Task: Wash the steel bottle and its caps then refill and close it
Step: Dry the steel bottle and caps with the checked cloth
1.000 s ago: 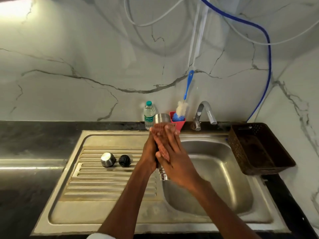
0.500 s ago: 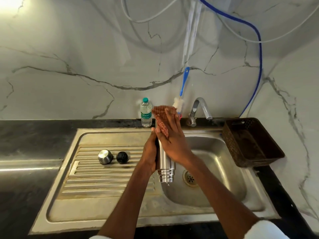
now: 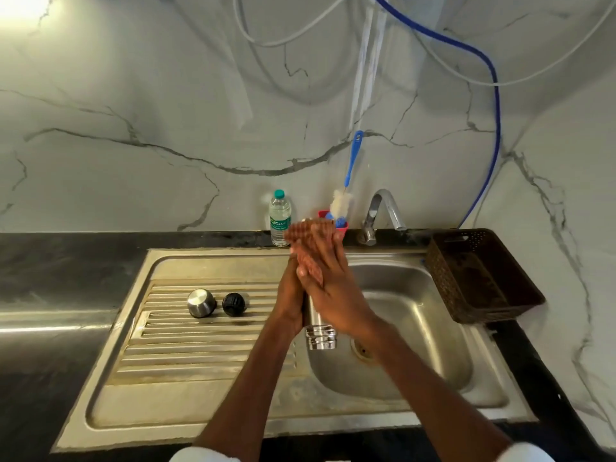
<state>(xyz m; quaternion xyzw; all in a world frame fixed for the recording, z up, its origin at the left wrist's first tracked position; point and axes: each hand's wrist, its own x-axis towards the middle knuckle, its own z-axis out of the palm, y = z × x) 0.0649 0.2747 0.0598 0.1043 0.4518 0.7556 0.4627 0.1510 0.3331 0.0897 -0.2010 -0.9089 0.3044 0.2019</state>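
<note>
The steel bottle point(image 3: 320, 335) hangs upside down over the sink basin point(image 3: 410, 328), and only its threaded neck shows below my hands. My left hand point(image 3: 289, 295) grips its left side. My right hand point(image 3: 333, 288) lies flat on its front, fingers straight and pointing up-left; the fingertips are motion-blurred near the bottle's base. On the ribbed drainboard point(image 3: 200, 355) to the left lie a steel cap point(image 3: 200, 303) and beside it a black inner cap point(image 3: 234, 304).
A tap point(image 3: 383, 211) stands behind the basin, with no water seen running. At the back are a plastic water bottle point(image 3: 280, 218) and a blue bottle brush point(image 3: 343, 201) in a red holder point(image 3: 343, 225). A brown basket point(image 3: 483, 278) sits right of the sink.
One second ago the bottle's steel base showed above my fingers; now my hands cover it. My right hand has slid up and down along the bottle. The caps have not moved.
</note>
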